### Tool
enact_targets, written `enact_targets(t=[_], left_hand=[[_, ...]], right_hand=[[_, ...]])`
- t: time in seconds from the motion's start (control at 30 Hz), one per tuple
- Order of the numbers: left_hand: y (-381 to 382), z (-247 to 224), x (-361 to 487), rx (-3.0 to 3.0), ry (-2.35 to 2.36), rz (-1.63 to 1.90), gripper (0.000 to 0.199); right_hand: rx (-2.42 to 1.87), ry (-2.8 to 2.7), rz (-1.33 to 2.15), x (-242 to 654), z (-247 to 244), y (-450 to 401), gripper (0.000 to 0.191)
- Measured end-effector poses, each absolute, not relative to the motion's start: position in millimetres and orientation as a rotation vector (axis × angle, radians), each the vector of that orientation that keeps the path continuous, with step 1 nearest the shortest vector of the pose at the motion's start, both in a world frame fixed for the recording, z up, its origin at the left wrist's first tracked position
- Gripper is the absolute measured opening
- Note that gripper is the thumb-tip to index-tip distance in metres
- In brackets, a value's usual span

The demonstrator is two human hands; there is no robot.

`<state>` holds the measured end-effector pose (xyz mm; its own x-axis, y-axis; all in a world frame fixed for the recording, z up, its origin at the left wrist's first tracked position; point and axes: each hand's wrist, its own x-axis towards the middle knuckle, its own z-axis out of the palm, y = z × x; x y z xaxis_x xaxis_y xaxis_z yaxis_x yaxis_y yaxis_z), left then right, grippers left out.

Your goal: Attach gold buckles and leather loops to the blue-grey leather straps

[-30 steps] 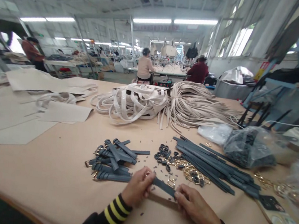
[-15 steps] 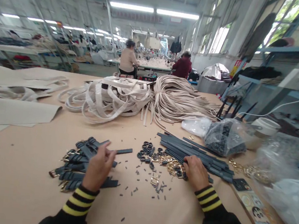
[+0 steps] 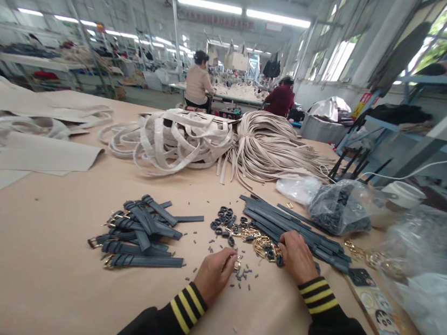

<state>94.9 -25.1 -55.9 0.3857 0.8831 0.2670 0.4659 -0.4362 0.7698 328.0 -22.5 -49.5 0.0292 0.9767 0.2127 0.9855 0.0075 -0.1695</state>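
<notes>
My left hand [image 3: 215, 274] has its thumb and fingers closed at a gold buckle [image 3: 238, 265], which is partly hidden by the fingertips, among small dark pieces [image 3: 243, 274] scattered on the table. My right hand [image 3: 296, 257] has curled fingers at the front edge of a stack of dark flat strips [image 3: 282, 221]; what they hold is hidden. Beside its fingertips lies a heap of gold buckles [image 3: 261, 241], with dark loops [image 3: 223, 217] to its left. Farther left are several dark straps with buckles [image 3: 146, 231], piled across each other.
Pale straps [image 3: 177, 145] and a tied bundle of beige strips [image 3: 270, 146] lie at the back. On the right are plastic bags [image 3: 341, 206], a cup [image 3: 403, 195] and a phone in a patterned case [image 3: 391, 324]. Beige panels [image 3: 46, 154] lie left. Two people sit beyond the table.
My left hand has moved right, away from the pile of buckled straps to the loose gold buckle, and its fingers have closed. My right hand stays by the strips. The view has shifted slightly.
</notes>
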Motion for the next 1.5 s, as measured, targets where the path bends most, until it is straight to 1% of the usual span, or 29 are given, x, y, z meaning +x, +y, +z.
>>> enact_targets(t=[0.07, 0.23, 0.37, 0.43, 0.53, 0.6, 0.7, 0.83, 0.97, 1.17, 1.37, 1.5], left_hand=[[-25, -57, 95, 2.042, 1.146, 0.910, 0.019], [-24, -60, 95, 2.041, 1.148, 0.920, 0.020], [-25, -59, 95, 1.881, 1.147, 0.940, 0.020], [-26, -58, 95, 1.673, 1.121, 0.933, 0.022], [-27, -59, 96, 1.307, 1.049, 0.907, 0.029], [-27, -61, 95, 1.145, 1.032, 0.903, 0.030], [-26, -65, 94, 1.023, 1.051, 0.926, 0.029], [-23, -67, 93, 0.939, 1.082, 0.993, 0.030], [-22, -67, 93, 0.931, 1.084, 0.999, 0.031], [-22, -67, 93, 0.938, 1.088, 0.968, 0.028], [-23, -64, 94, 0.957, 1.108, 0.947, 0.027], [-25, -63, 95, 1.031, 1.084, 0.893, 0.028]], right_hand=[[-2.030, -2.009, -0.073, 327, -51, -26, 0.005], [-2.004, -1.966, -0.125, 328, -55, -30, 0.008], [-1.924, -1.864, -0.143, 325, -42, -38, 0.009], [-1.854, -1.874, 0.051, 315, -31, -46, 0.009], [-1.628, -1.952, 0.653, 292, -23, -55, 0.009], [-1.477, -1.891, 0.981, 278, -25, -58, 0.011], [-1.374, -1.709, 1.233, 268, -35, -58, 0.013], [-1.311, -1.572, 1.414, 271, -48, -57, 0.015], [-1.332, -1.505, 1.504, 275, -56, -57, 0.018], [-1.362, -1.470, 1.540, 274, -60, -56, 0.019], [-1.322, -1.484, 1.533, 276, -59, -56, 0.017], [-1.283, -1.546, 1.531, 268, -52, -55, 0.012]])
